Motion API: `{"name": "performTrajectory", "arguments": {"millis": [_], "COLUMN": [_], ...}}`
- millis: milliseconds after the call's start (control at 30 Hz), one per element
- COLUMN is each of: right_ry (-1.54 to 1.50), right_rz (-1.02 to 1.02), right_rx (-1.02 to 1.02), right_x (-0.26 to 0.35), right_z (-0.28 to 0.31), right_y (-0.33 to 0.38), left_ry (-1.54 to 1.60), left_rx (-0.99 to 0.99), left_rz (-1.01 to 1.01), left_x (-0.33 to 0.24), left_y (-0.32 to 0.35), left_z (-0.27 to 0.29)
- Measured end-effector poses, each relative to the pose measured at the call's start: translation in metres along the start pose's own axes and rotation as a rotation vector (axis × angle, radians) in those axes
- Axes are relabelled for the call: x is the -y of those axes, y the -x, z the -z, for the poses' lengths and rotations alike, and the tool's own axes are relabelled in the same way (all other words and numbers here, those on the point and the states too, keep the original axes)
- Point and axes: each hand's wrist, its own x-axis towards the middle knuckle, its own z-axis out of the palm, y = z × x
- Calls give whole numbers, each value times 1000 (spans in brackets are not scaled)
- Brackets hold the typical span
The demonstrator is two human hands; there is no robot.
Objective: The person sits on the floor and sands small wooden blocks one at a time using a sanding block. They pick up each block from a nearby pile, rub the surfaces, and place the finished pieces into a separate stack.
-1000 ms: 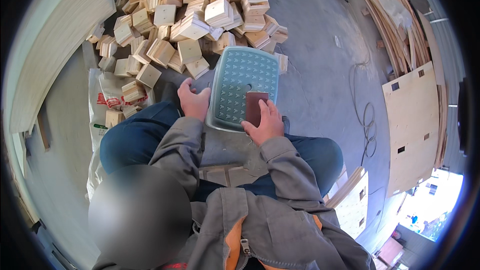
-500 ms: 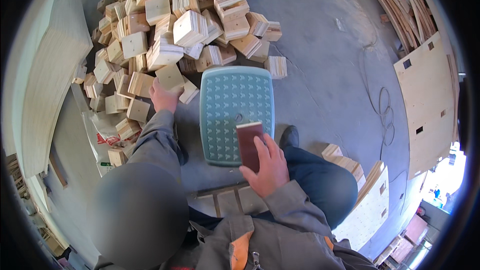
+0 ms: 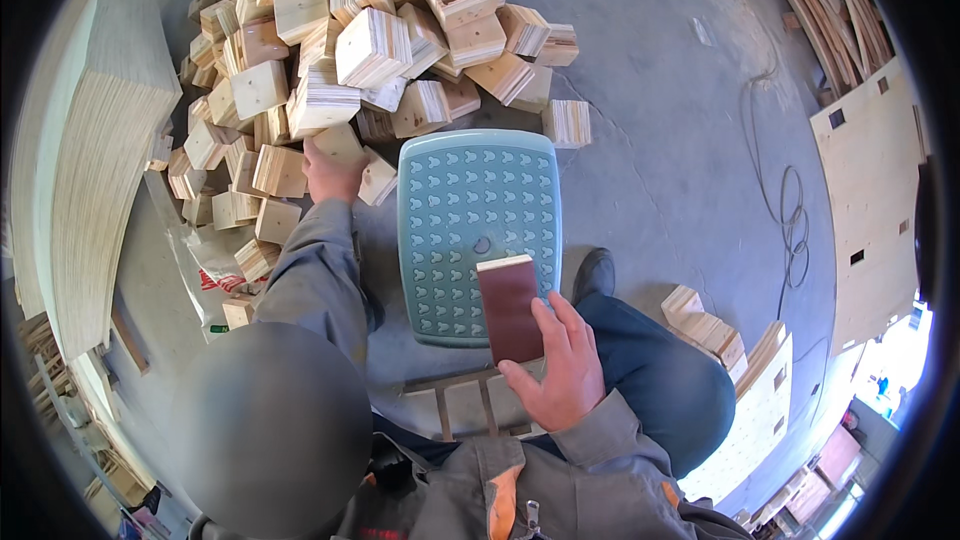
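My left hand point(image 3: 334, 176) is at the near edge of a heap of plywood blocks point(image 3: 373, 48). Its fingers are closed at the left edge of one pale square plywood block point(image 3: 338, 142); the thumb is mostly hidden. My right hand point(image 3: 566, 368) holds a flat reddish-brown block point(image 3: 511, 308) with a pale top edge, thumb on its lower end and fingers along its right side. That block is above the near right part of a blue-green plastic stool point(image 3: 440, 230), whose top carries a raised pattern.
A tall stack of sheets point(image 3: 120, 140) stands at left, by a white plastic bag point(image 3: 215, 255). On the right are a looped cable point(image 3: 795, 225), a panel with square holes point(image 3: 865, 210) and some plywood pieces point(image 3: 705, 325). Near my knees lies a slatted wooden frame point(image 3: 465, 405).
The view has shifted slightly. My right hand has moved a little right and nearer to me with the reddish-brown block. My left hand stays at the same plywood block, its thumb now less visible.
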Motion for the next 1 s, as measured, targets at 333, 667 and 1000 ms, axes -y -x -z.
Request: {"name": "performTrajectory", "arguments": {"millis": [333,667,1000], "right_ry": [28,135,209], "right_rz": [72,-26,-154], "right_rx": [-74,-70,-6], "right_x": [4,5,-2], "right_z": [-1,-18,-23], "right_y": [12,6,11], "left_ry": [27,466,489], "left_rx": [-15,-28,212], "left_rz": [47,-30,-388], "left_x": [37,0,-26], "left_y": [46,122,262], "left_z": [41,135,158]}}
